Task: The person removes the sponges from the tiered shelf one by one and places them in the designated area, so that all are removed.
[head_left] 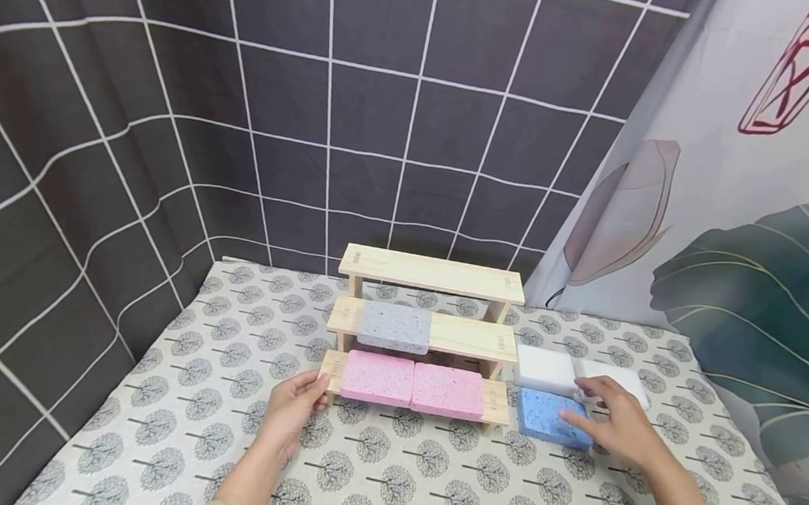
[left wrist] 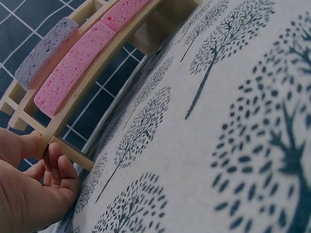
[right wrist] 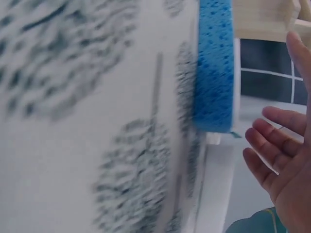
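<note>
Left grip (head_left: 294, 404) holds the wooden rack (head_left: 433, 272), right grip (head_left: 621, 425) spread wide near the blue sponge (head_left: 548, 417)

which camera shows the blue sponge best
The head view: it shows the top and front side of the blue sponge, beside the wooden shelf, though the right hand covers part of it. The right wrist view shows one side up close, cut off by the picture's top edge. The left wrist view does not show it.

Blue porous sponge (right wrist: 214, 73) lying on tree-print tablecloth (right wrist: 126, 87), right hand (right wrist: 294, 167) hovering near, fingers (right wrist: 284, 118) extending, wooden shelf (right wrist: 262, 19) standing left, gridded dark cloth (right wrist: 265, 90) hanging far behind
</note>
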Demonstrator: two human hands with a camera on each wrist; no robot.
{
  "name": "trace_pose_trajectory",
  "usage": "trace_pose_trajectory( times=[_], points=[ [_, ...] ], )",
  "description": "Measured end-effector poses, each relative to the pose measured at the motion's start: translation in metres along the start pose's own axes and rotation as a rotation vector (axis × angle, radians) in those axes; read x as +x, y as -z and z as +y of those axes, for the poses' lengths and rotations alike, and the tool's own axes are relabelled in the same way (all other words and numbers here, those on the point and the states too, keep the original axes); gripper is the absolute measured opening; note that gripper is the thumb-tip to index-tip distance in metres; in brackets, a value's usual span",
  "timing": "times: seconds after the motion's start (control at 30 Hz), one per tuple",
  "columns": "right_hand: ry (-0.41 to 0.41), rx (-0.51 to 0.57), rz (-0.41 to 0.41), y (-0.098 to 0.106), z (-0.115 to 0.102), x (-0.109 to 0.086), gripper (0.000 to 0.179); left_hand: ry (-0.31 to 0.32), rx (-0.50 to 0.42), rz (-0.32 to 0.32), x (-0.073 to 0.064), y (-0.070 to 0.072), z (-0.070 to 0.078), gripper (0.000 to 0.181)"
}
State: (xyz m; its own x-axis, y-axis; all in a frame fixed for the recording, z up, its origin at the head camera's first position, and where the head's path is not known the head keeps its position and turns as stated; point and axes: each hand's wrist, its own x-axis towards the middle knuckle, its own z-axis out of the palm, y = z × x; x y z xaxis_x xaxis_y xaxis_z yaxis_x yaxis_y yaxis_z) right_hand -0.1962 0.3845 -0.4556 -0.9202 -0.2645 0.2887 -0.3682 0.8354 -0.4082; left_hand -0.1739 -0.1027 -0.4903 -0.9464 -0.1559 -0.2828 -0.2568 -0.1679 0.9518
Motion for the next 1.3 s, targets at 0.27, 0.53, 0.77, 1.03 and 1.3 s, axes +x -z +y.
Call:
trace_pose_trajectory(
  times=[0.27, 0.53, 0.77, 1.03, 1.3],
  points=[
    [0.001, 0.038, 0.144, 0.005, -0.017, 0.016, 0.049, -0.001, 0.000, 0.001, 0.000, 0.000, 0.000, 0.040],
    [0.038, 0.142, 0.271, 0.008, -0.046, 0.029, 0.041, 0.005, 0.012, 0.005, -0.002, 0.000, 0.001, 0.040],
    [0.071, 0.181, 0.276, 0.006, -0.064, 0.041, 0.043, -0.001, 0.016, 0.009, -0.002, 0.001, 0.002, 0.042],
    [0.094, 0.207, 0.255, 0.000, -0.078, 0.052, 0.045, 0.007, 0.012, 0.009, -0.001, 0.000, 0.000, 0.041],
    [0.162, 0.249, 0.225, -0.007, -0.096, 0.068, 0.046, 0.000, 0.015, 0.013, -0.001, 0.000, 0.001, 0.040]
  ],
)
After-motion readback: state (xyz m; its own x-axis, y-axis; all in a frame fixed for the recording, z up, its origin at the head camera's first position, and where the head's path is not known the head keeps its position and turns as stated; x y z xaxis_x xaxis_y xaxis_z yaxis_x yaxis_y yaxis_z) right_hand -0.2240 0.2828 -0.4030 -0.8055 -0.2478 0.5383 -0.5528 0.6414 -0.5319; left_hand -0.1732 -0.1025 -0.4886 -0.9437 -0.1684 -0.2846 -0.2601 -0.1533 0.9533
